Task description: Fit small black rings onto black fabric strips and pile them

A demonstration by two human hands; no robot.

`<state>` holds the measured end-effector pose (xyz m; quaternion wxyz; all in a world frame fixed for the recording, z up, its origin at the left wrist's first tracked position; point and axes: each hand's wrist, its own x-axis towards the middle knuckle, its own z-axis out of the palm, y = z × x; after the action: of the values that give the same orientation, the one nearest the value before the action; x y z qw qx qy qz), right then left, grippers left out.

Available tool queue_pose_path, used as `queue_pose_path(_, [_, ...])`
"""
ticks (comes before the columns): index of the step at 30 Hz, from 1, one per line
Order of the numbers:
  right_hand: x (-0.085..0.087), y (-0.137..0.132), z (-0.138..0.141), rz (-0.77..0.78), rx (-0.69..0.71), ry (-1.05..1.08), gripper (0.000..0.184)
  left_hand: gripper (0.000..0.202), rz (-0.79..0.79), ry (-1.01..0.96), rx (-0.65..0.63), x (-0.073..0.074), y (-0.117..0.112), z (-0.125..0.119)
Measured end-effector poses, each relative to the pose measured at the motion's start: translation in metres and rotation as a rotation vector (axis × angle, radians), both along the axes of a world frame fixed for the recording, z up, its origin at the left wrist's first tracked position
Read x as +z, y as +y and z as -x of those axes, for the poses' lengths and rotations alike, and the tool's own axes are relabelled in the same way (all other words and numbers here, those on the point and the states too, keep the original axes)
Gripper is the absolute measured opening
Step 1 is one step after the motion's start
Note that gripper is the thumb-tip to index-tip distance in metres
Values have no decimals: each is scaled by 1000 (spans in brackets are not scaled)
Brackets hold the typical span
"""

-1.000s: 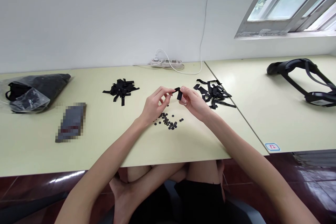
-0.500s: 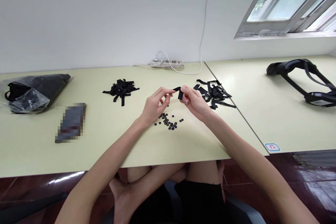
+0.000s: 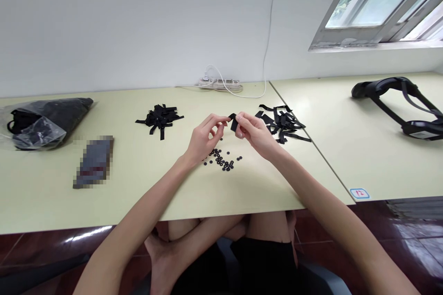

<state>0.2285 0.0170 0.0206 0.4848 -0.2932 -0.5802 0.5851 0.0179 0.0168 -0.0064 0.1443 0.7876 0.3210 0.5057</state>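
Note:
A short black fabric strip [image 3: 233,123] is held up between my two hands, above the table. My right hand [image 3: 254,130] pinches it between thumb and fingers, and one end hangs down. At the strip's other end, my left hand [image 3: 206,136] has its fingertips closed on it; the exact grip is small and partly hidden. Below the hands lie several small round black discs with holes [image 3: 218,159], some of them behind my left hand. To the right is a loose pile of black strips [image 3: 284,122], and to the left a tighter pile of black strips [image 3: 159,117].
A clear plastic bag with black contents [image 3: 44,122] and a blurred dark item [image 3: 94,161] lie at the left. Against the wall sits a power strip [image 3: 219,84] with a white cable. A black headset [image 3: 401,106] rests on the right-hand table.
My right hand has moved slightly left, closer to my left hand. The strip between them is now more bent and bunched. The piles and discs look the same.

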Motion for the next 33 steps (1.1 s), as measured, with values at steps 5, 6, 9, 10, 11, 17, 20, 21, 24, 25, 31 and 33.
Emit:
queue_pose_path(5, [0,-6,2,-273,-122,-245,41,27,194,-155,-27,2,2,1])
queue_pose_path(6, [-1,-6,2,-308,-134,-294,39,29,243,-185,-43,3,2,1])
queue_pose_path(9, [-6,-5,2,-374,-149,-404,33,33,357,-239,-92,7,4,1])
queue_pose_path(10, [-8,-4,2,-390,-151,-435,31,33,381,-246,-105,7,4,1])
queue_pose_path(11, [-9,-4,2,-404,-152,-464,29,33,399,-252,-114,8,4,0])
queue_pose_path(17, [-10,-5,3,-403,-124,-537,22,35,464,-347,-139,6,11,2])
queue_pose_path(20, [-9,-6,3,-385,-117,-506,21,34,491,-386,-157,4,16,4])
queue_pose_path(21, [-9,-6,3,-386,-119,-486,19,34,503,-388,-165,3,17,5])
queue_pose_path(24, [-11,-6,2,-402,-134,-414,13,34,540,-397,-177,3,17,6])
queue_pose_path(25, [-11,-6,2,-412,-138,-397,16,34,550,-404,-178,3,17,6])
queue_pose_path(31, [-14,-5,4,-474,-120,-398,7,36,586,-388,-196,5,14,5])
queue_pose_path(33, [-15,-3,4,-456,-138,-391,12,39,584,-371,-190,6,12,4])
